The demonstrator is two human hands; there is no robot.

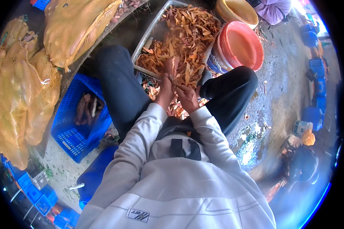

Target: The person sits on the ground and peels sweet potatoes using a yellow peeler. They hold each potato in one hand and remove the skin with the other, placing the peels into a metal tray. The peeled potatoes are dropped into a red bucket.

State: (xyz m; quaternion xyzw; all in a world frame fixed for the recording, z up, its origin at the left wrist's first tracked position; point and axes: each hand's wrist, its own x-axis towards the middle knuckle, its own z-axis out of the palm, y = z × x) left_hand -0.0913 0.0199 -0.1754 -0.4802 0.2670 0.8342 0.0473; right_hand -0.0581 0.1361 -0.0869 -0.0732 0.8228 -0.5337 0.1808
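Note:
Between my knees, my left hand (165, 91) is closed round the lower end of a long reddish-brown root (171, 65), perhaps a sweet potato, which points away from me. My right hand (187, 98) is closed close beside it, its fingers meeting the near end of the root. A small dark bit of something (173, 81) shows between the two hands; whether it is a tool I cannot tell. Just beyond them lies a pale rectangular tray (142, 49) heaped with orange-brown strips (191, 32). More strips (176, 108) lie below my hands.
At right of the tray stand a red-rimmed bucket (259, 49) and a yellow tub (235, 15). A blue crate (70, 141) with several roots (88, 108) is at my left, near full yellow mesh sacks (17, 95). Another person (273, 9) is at the top right.

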